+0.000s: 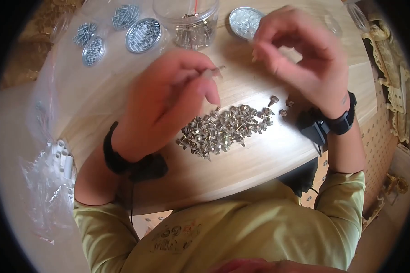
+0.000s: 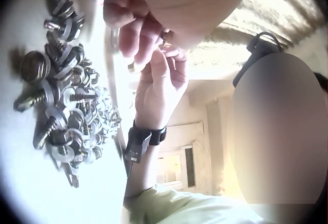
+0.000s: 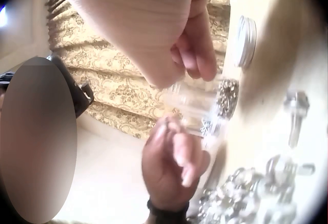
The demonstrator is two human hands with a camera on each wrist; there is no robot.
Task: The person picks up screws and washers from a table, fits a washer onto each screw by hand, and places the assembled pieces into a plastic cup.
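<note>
Between thumb and index finger, my left hand [image 1: 168, 98] pinches a screw [image 1: 219, 68], its shank pointing to the right. My right hand [image 1: 305, 54] is raised to the right of it, thumb and index tips drawn close together beside a round tin [image 1: 245, 22] of small clear rings. Blur hides those fingertips, so I cannot tell whether they hold something small. Below both hands lies a pile of hex-head screws [image 1: 225, 129] fitted with pale washers. Just right of the pile are a loose screw [image 1: 273, 100] and a few other pieces.
A clear jar [image 1: 187, 22] partly filled with screws stands at the back. To its left are a round dish [image 1: 143, 35] of small metal pieces, a smaller dish [image 1: 93, 51] and heaps of screws [image 1: 125, 17]. White tubes [image 1: 68, 167] lie by the table's left edge.
</note>
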